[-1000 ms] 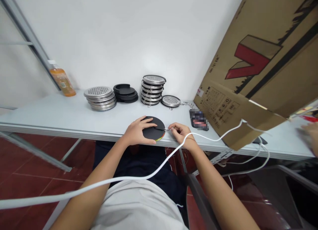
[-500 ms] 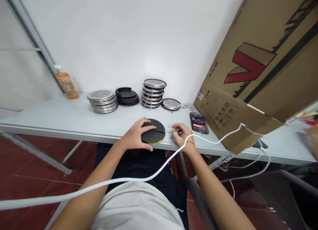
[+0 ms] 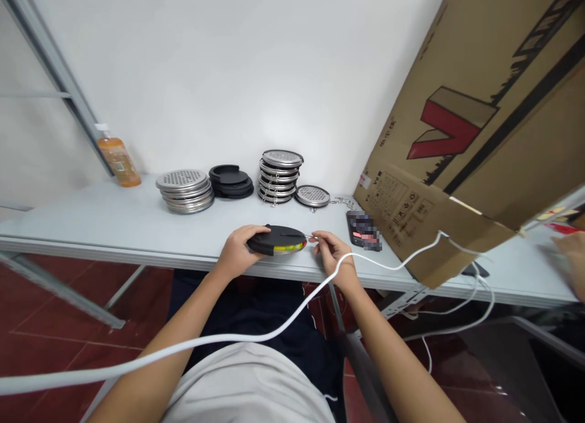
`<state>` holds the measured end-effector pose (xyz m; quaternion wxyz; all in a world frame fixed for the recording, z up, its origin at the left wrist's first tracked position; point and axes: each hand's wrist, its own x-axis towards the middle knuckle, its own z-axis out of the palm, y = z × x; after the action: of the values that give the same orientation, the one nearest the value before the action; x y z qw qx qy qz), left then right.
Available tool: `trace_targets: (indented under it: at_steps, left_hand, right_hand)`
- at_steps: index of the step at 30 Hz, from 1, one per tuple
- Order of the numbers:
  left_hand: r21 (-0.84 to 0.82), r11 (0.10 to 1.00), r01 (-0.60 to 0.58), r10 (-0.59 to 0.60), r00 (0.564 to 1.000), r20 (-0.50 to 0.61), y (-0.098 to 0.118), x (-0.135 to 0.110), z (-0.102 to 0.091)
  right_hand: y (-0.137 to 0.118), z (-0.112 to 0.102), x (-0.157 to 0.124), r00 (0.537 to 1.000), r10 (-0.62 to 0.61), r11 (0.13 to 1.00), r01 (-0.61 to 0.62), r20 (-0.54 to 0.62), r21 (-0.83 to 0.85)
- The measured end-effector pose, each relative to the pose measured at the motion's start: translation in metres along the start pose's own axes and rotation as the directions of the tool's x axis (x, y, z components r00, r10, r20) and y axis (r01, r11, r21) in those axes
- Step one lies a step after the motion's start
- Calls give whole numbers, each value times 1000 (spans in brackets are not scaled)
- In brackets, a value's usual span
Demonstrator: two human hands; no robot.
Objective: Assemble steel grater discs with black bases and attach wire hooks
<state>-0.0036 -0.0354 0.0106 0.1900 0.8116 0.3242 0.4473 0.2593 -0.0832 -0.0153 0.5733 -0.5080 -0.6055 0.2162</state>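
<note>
My left hand is closed round the left edge of a round black disc with a yellow, green and red band along its front side. The disc is tilted above the table's front part. A small metal clasp or bit of chain sticks out from its right end. My right hand pinches that metal piece between thumb and fingertips; the exact shape of the piece is too small to make out.
Behind stand perforated metal discs, black round holders, a stack of holders with metal discs and chains, and one single disc. A phone, a cardboard box and a white cable lie rightward; an orange bottle is left.
The black disc has gone from lying flat to tilted, showing its coloured side. My left hand has shifted from spread on its top to gripping its left edge. My right hand stays at the metal piece.
</note>
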Motion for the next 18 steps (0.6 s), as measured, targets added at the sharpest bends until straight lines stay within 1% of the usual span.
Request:
trace_targets:
  at_steps: [3, 5, 6, 8, 10, 11, 12, 13, 15, 16, 18]
  left_hand:
    - [-91, 991, 102, -109, 991, -81, 11, 14, 5]
    - [-143, 977, 157, -176, 976, -129, 20, 26, 7]
    - [-172, 970, 170, -194, 971, -136, 26, 33, 6]
    - [-221, 962, 159, -185, 977, -102, 37, 48, 3]
    - [-200, 970, 138, -152, 987, -56, 48, 62, -3]
    - [-177, 974, 140, -147, 989, -27, 52, 69, -8]
    - [-163, 975, 150, -150, 989, 15, 55, 74, -12]
    - [-158, 973, 169, -162, 985, 60, 58, 79, -17]
    - [-149, 963, 223, -202, 969, 143, 60, 83, -24]
    - [-136, 959, 250, -226, 959, 168, 61, 84, -26]
    - [-86, 945, 316, -293, 933, 209, 61, 84, -29]
  right_hand:
    - [-3, -2, 1, 997, 67, 993, -65, -24, 103]
    - [-6, -6, 3, 993, 122, 983, -121, 3, 137]
    - [-8, -9, 4, 988, 149, 978, -152, 34, 145]
    - [-12, -15, 8, 969, 187, 967, -210, 159, 141]
    - [-15, -20, 11, 925, 189, 962, -241, 330, 125]
    - [-15, -22, 12, 902, 178, 960, -248, 394, 133]
    - [-16, -24, 13, 889, 161, 954, -251, 428, 163]
    - [-16, -25, 12, 889, 142, 942, -257, 435, 217]
    - [-19, -24, 9, 903, 113, 893, -275, 414, 356]
    - [-21, -22, 6, 904, 104, 866, -287, 416, 409]
    - [-27, -16, -2, 880, 92, 838, -321, 467, 440]
